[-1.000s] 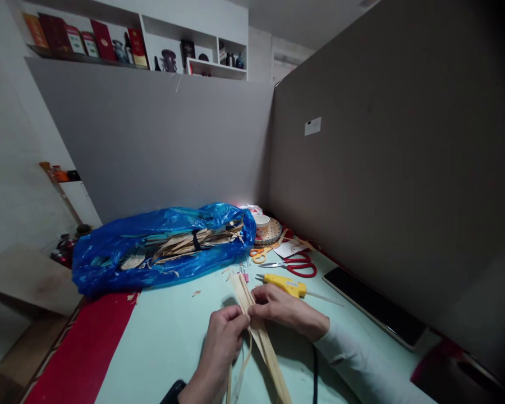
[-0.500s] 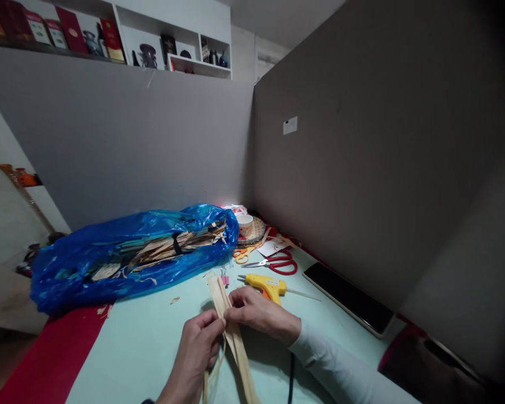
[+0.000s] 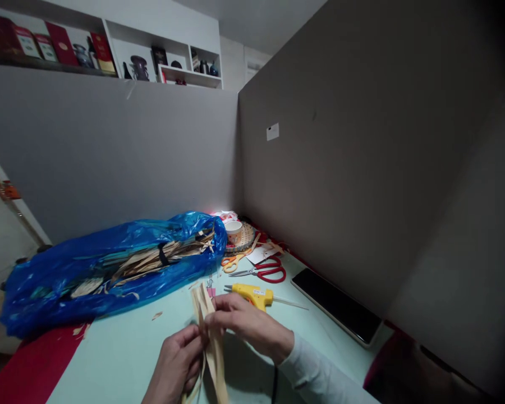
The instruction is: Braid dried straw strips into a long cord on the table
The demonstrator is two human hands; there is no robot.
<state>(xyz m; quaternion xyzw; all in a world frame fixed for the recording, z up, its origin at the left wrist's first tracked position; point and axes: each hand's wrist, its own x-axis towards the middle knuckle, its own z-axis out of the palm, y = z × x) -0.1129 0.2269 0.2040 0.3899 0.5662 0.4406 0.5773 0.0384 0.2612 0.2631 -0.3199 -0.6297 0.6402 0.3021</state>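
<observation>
A bundle of pale, flat dried leaf strips (image 3: 214, 359) runs upright between my hands, its upper ends slightly fanned. My left hand (image 3: 179, 356) pinches the strips from the left side, with a thin strip hanging below its fingers. On the other side my right hand (image 3: 252, 325) has thumb and fingers closed on the same bundle, a little higher. Just beyond the right hand lies a yellow glue gun (image 3: 252, 294). A binder clip with a pink body (image 3: 211, 292) sits behind the strips' upper end.
A blue plastic bag (image 3: 122, 306) of dried strips fills the left back. Red-handled scissors (image 3: 273, 271), orange scissors (image 3: 230, 264) and a woven tray (image 3: 248, 238) with a paper cup (image 3: 233, 231) lie farther back. A phone (image 3: 339, 306) rests at right, beside a grey partition (image 3: 362, 168).
The whole view has shifted, so the table things appear farther left and slightly lower. The strips' upper ends look more spread, and the right hand's fingers have shifted along the bundle.
</observation>
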